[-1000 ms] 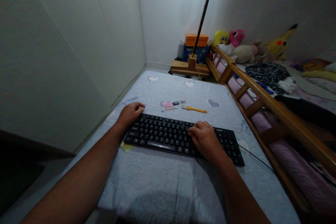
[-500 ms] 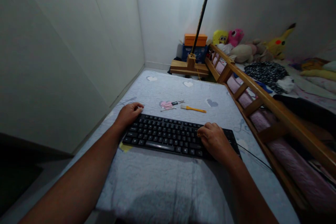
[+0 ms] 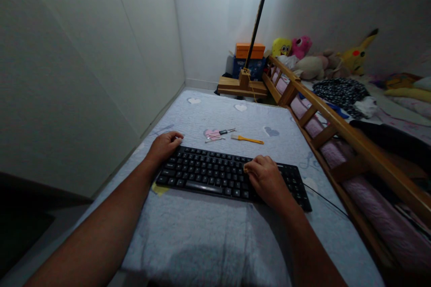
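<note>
Fingers (image 3: 253,169) of the right hand (image 3: 266,179) pinch a yellowish scrap (image 3: 246,168), just slid back leftward over the keyboard (image 3: 205,168) beneath them; work apparently returns to its middle keys. The left hand (image 3: 164,145) rests beside its left corner, whether gripping I can't tell.

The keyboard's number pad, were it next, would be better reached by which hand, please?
Likely the right hand, over the keyboard beside the number pad; the left hand is at the opposite end.

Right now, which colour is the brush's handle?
The brush handle is yellow-orange, shown in the head view.
</note>
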`<control>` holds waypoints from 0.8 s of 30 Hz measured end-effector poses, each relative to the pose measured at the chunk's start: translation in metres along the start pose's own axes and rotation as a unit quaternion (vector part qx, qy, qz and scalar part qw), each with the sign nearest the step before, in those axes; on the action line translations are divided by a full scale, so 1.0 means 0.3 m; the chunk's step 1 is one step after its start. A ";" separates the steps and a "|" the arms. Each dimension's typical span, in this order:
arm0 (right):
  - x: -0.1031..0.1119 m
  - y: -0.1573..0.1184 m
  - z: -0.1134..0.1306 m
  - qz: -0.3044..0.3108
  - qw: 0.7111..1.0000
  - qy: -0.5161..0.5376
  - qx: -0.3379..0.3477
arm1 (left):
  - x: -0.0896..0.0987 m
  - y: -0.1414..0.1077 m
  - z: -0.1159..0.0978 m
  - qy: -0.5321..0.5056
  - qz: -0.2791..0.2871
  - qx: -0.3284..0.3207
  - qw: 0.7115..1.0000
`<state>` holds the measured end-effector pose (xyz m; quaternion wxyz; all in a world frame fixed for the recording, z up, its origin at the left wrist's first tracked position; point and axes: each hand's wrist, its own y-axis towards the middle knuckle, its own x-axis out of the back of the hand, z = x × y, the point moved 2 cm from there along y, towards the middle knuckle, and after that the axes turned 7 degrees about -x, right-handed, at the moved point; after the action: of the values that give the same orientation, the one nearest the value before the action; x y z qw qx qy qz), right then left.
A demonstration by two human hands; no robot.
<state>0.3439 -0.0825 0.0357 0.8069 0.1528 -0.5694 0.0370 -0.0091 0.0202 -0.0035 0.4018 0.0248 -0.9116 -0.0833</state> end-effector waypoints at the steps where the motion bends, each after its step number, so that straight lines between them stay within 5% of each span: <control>1: -0.005 0.001 0.005 0.002 1.000 -0.001 0.000 | 0.001 0.000 -0.002 0.001 0.001 0.002 1.000; 24: 0.043 -0.029 -0.086 0.055 0.995 -0.031 -0.083 | 0.000 0.001 0.007 -0.001 0.006 0.000 1.000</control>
<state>0.3738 -0.0847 0.0381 0.7957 0.0548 -0.6025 0.0289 -0.0107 0.0207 -0.0047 0.4016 0.0191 -0.9120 -0.0809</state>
